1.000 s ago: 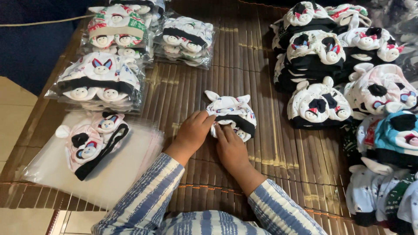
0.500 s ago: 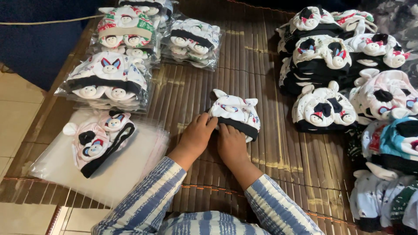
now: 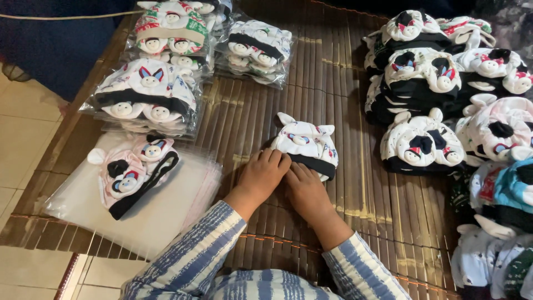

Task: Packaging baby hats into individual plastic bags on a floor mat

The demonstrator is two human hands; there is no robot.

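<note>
Both the left hand (image 3: 262,176) and right hand (image 3: 307,189) rest flat, fingers extended and grasping nothing, on the black band of a soft, light baby hat (image 3: 306,145), likely best pinched there.

Changes noted against the two earlier pictures are slight. The left hand (image 3: 264,175) has shifted: a second ago its fingers lay over the lower left corner of the white baby hat (image 3: 306,145); now they sit flat against the hat's black band, fingertips just at its near edge. The right hand (image 3: 305,189) has closed in beside the left, the two now touching side by side below the band, where earlier a small gap showed between them. The hat lies flatter and a little squarer to the bamboo mat's (image 3: 355,211) near edge, its two ears spread more evenly. The hat's place on the mat shows no clear shift.
</note>
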